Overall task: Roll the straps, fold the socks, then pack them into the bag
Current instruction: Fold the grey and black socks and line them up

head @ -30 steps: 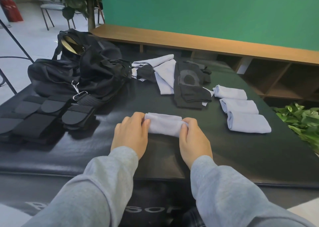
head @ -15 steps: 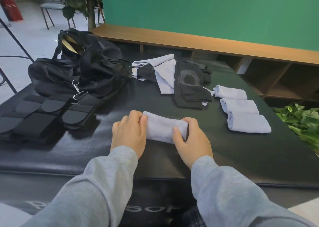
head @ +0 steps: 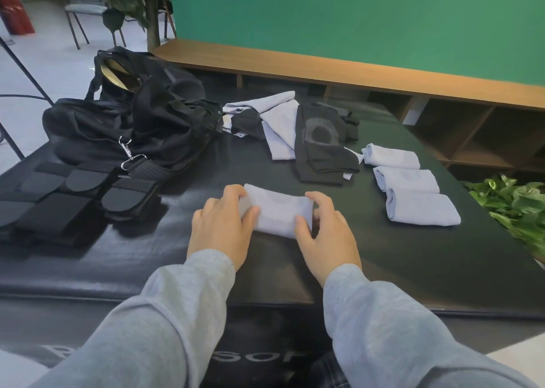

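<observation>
1. Both hands hold the folded light-blue sock (head: 277, 210) by its ends: the left hand (head: 219, 225) has its grip narrowed on the left end, fingers curled over the top edge and thumb pressed against the front.
2. At the other end, the right hand (head: 324, 234) curls round the sock too, index finger over the far corner and thumb on the near face.
3. That sock lies on the black padded worktop (head: 383, 255), near its front edge and about midway across.
4. Three more folded socks (head: 413, 187) of the same light blue sit in a row to the right, touching one another and well apart from the hands.
5. Behind the held sock, unfolded light-blue socks (head: 277, 125) and dark socks (head: 321, 145) lie overlapping in a loose pile.
6. A black bag (head: 132, 122) slumps at the far left of the worktop, a silver clasp (head: 126, 151) hanging at its front.
7. Black straps (head: 59, 195) with rounded tabs lie flat just in front of the bag, near the left edge.
8. On the front face of the worktop, pale lettering is partly covered by the sleeves; only something like "SOF" can be made out, and the rest cannot be read.
9. Beyond stand a green wall (head: 354, 18) and a wooden shelf (head: 324, 69).
</observation>
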The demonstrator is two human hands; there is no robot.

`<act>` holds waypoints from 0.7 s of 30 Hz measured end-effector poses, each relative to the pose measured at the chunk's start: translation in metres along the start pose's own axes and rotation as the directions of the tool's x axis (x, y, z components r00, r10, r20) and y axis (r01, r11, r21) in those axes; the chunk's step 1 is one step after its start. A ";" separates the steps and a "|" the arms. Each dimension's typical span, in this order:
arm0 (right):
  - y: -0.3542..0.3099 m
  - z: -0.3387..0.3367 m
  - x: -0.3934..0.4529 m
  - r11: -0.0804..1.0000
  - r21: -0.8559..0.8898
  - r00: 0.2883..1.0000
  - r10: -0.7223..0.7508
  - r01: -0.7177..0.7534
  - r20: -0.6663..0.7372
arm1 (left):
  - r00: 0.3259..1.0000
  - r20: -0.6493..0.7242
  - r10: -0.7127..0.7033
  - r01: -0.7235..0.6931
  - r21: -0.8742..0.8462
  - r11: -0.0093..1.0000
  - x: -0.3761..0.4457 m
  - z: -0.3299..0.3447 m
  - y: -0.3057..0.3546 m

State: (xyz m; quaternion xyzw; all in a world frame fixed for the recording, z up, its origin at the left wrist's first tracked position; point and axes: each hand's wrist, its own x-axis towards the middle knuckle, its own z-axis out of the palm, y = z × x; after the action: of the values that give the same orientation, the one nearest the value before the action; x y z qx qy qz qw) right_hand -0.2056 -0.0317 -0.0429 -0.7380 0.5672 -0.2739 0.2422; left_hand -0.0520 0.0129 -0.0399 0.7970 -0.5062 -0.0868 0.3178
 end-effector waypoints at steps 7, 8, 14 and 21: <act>0.006 0.006 0.005 0.971 -0.208 0.988 -0.133 0.114 -0.080 | 0.993 -0.009 0.115 -0.114 0.088 0.990 0.006 0.011 -0.009; 0.006 0.006 0.005 0.970 -0.199 0.986 -0.156 0.141 -0.062 | 0.992 -0.002 0.123 -0.123 0.096 0.988 0.005 0.011 -0.009; 0.002 0.006 0.001 0.910 -0.277 0.950 -0.285 0.309 0.126 | 0.977 0.095 0.191 -0.205 0.174 0.963 0.006 0.012 -0.010; 0.003 0.011 0.000 0.879 -0.387 0.946 -0.321 0.279 -0.047 | 0.909 0.102 0.405 -0.418 0.218 0.882 0.001 0.019 -0.005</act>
State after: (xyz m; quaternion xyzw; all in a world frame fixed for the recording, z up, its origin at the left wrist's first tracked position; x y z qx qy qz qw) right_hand -0.2006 -0.0317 -0.0530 -0.8333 0.5001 -0.2348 0.0197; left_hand -0.0565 0.0056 -0.0579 0.7007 -0.6788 0.0219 0.2187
